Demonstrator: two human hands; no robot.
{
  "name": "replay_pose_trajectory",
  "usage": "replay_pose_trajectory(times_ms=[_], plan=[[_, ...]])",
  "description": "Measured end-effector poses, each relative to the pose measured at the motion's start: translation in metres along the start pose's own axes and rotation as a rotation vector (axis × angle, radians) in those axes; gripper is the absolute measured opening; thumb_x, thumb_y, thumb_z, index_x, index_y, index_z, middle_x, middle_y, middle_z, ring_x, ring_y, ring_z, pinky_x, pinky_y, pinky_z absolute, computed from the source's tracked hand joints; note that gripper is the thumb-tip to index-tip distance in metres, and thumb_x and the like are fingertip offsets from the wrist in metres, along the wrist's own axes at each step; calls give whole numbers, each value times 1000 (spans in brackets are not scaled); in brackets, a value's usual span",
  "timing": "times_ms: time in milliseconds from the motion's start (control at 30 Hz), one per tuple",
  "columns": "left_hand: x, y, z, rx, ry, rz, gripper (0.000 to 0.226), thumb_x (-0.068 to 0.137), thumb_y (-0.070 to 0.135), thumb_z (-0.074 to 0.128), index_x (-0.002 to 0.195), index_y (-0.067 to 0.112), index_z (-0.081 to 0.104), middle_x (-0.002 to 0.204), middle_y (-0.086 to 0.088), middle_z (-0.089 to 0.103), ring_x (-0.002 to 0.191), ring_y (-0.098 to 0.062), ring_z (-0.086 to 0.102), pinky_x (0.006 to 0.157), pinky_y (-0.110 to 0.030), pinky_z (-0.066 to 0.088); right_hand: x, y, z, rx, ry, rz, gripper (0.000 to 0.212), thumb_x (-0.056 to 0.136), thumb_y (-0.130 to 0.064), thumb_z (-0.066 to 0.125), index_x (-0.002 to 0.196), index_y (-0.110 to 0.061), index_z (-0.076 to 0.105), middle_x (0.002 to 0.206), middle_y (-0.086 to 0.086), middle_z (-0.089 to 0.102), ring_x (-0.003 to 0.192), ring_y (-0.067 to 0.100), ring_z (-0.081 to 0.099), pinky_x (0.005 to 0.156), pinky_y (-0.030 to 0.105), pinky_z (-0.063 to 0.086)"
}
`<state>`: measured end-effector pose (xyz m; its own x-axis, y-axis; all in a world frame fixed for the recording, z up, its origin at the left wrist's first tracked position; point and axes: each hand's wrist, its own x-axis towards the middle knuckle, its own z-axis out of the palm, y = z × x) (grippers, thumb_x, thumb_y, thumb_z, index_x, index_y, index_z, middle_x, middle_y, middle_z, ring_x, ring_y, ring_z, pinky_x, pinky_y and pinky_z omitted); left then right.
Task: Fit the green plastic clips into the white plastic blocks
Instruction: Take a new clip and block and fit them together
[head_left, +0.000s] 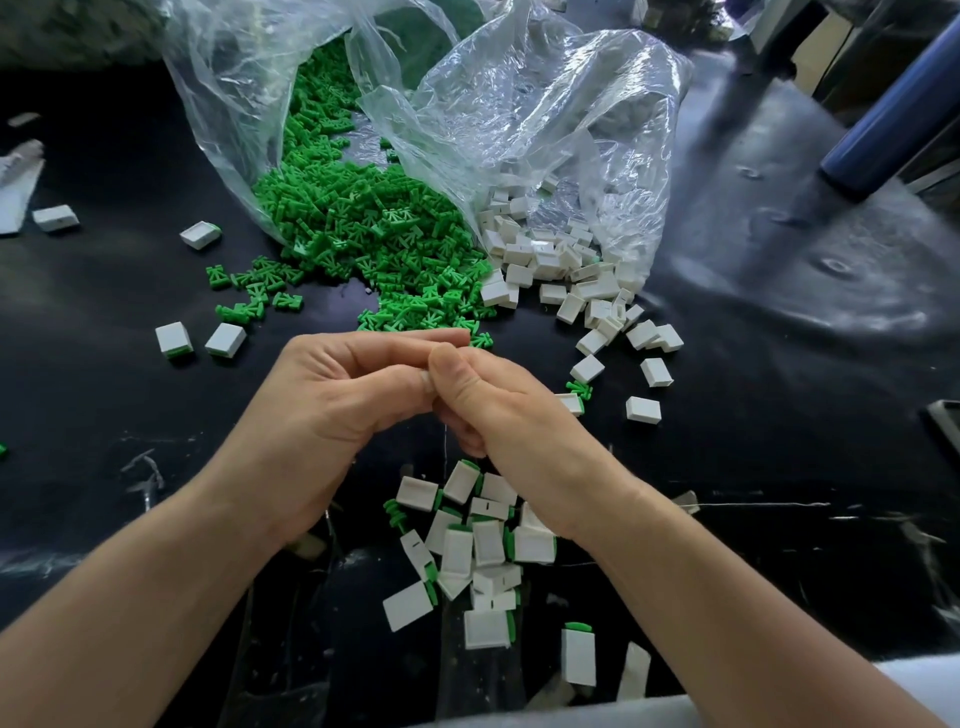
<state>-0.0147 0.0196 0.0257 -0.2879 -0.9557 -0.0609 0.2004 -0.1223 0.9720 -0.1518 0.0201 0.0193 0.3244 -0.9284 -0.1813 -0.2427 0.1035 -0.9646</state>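
My left hand (332, 395) and right hand (498, 410) are curled fingertip to fingertip, can't tell what's inside. Green clips (363, 223) and white blocks (561, 260) sit heaped just behind on the bench (779, 467). Light, stiff, probably slippery, so I'd pinch blocks by their flat sides.

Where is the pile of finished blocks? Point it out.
In the head view, the pile of finished blocks lies bottom centre on the black table, just below the right hand.

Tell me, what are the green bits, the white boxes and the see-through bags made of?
Green clips: probably hard plastic, matte, with moulded ribs. White blocks: likely plastic too, smooth with crisp edges. Bags: thin clear plastic film, shiny and crinkled.
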Motion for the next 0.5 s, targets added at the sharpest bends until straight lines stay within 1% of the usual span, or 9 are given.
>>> replay_pose_trajectory(times_ms=[67, 100, 133, 200, 233, 300, 333, 433, 500], plan=[[0, 0, 0, -11, -18, -9, 18, 63, 0, 67, 77, 9, 76, 83, -26, 68, 73, -21, 71, 64, -20, 54, 1, -1, -3, 40, -19, 20, 44, 97, -38, 33, 86, -6, 60, 55, -17, 42, 51, -1, 37, 56, 15, 31], [0, 0, 1, -35, -22, -21, 18, 63, 3, 67, 77, 9, 76, 77, -27, 68, 66, -24, 70, 62, -21, 54, 1, -2, -5, 43, -32, 39, 50, 95, -44, 31, 77, -6, 58, 55, -12, 41, 49, 0, 35, 53, 15, 32], [0, 0, 1, -55, -21, -35, 19, 64, 8, 63, 78, 9, 76, 73, -23, 69, 63, -25, 70, 61, -22, 55, 2, -4, -9, 25, -41, 67, 57, 90, -53, 28, 70, -6, 56, 53, -10, 42, 47, 1, 35, 50, 13, 33], [2, -1, 0, -60, 3, -61, 22, 62, 13, 62, 79, 10, 76, 76, -13, 73, 68, -21, 71, 63, -21, 55, 4, -4, -18, -65, -17, 110, 72, 80, -64, 27, 72, -2, 61, 48, -10, 47, 43, 1, 39, 50, 14, 35], [2, -2, -1, -38, 26, -70, 23, 60, 17, 64, 78, 12, 76, 79, -9, 74, 71, -17, 71, 63, -20, 55, 6, -4, -23, -133, 34, 104, 69, 81, -64, 30, 72, -5, 65, 47, -10, 48, 43, 0, 40, 52, 17, 34], [2, -3, -1, 51, 64, -82, 26, 54, 24, 67, 77, 16, 76, 77, -5, 74, 70, -11, 69, 60, -18, 55, 9, 1, -32, -308, 194, 57, 49, 89, -53, 43, 73, -13, 67, 48, -10, 50, 46, 0, 43, 55, 22, 33], [2, -3, -1, 102, 66, -85, 26, 53, 26, 68, 77, 18, 76, 74, -4, 73, 66, -9, 67, 57, -17, 54, 11, 5, -36, -408, 274, 29, 40, 90, -45, 48, 75, -13, 66, 51, -10, 49, 50, 1, 44, 56, 23, 34], [-3, 0, 2, 243, -64, -116, 29, 51, 28, 73, 78, 18, 76, 69, -5, 72, 58, -6, 63, 50, -14, 48, 17, 15, -41, -603, 422, -32, 17, 90, -29, 56, 91, -16, 66, 64, -15, 49, 70, 10, 49, 67, 25, 38], [-7, 1, 7, 281, -179, -165, 34, 47, 32, 75, 78, 19, 76, 66, -5, 72, 56, -6, 63, 50, -13, 48, 21, 19, -40, -696, 461, -64, 21, 89, -24, 57, 107, -16, 65, 82, -8, 56, 87, 16, 53, 78, 20, 34]])
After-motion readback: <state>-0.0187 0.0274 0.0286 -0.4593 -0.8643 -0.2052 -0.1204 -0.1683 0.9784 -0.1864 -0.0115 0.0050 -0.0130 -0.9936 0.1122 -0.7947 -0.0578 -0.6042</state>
